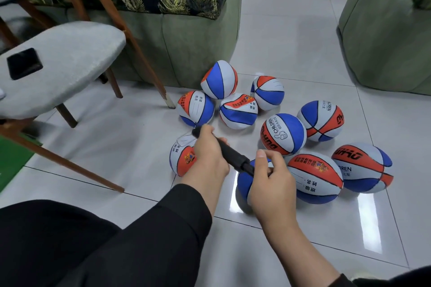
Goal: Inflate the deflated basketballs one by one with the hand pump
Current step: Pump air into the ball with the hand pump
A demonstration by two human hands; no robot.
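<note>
Both hands grip the black hand pump, left hand on its barrel, right hand at the handle, over the basketballs on the floor, several looking plump, others by the sofa plainly slack

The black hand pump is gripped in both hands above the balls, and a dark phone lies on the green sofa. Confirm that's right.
One detail is wrong. In the head view the dark phone lies on the grey chair seat, not the green sofa. The rest holds: the left hand and right hand both grip the black hand pump above the balls.
</note>
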